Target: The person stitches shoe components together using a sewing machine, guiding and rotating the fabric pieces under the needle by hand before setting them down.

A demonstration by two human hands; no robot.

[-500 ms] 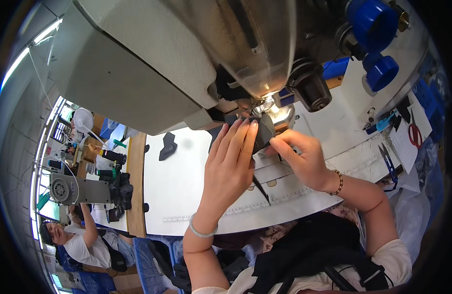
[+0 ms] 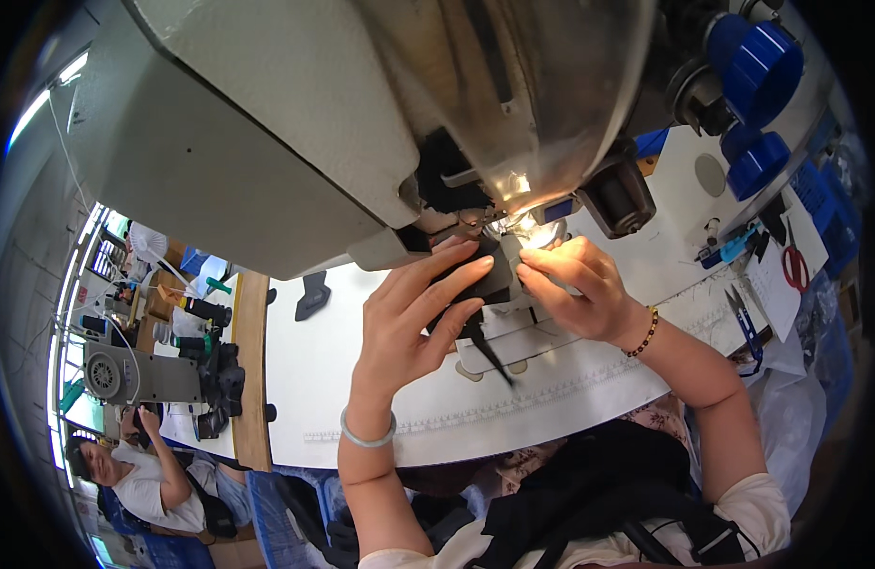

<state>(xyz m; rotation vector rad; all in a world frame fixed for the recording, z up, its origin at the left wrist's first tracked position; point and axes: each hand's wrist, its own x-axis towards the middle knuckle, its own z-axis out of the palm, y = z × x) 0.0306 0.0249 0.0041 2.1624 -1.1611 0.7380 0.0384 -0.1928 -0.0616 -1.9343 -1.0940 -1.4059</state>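
Under the lit head of a sewing machine (image 2: 295,152) lies a dark grey piece of material (image 2: 495,281), with a narrow black strip (image 2: 492,358) trailing toward me. My left hand (image 2: 409,318) rests on the left part of the piece, fingers stretched and thumb apart. On the other side, my right hand (image 2: 580,289) pinches the right edge of the piece between thumb and fingertips, close to the needle area. Fingers and the machine head partly hide the stitching spot.
A loose dark cut piece (image 2: 313,296) lies on the white table (image 2: 361,379), left of my hands. Blue-handled snips (image 2: 746,322) and red-handled scissors (image 2: 795,266) lie at right. A dark cylindrical machine part (image 2: 619,194) hangs close above my right hand. At far left another person (image 2: 162,484) sits.
My left hand has shifted left and its thumb has spread away from the fingers. My right hand stays at the piece's right edge, fingers more gathered. The whole view has shifted slightly.
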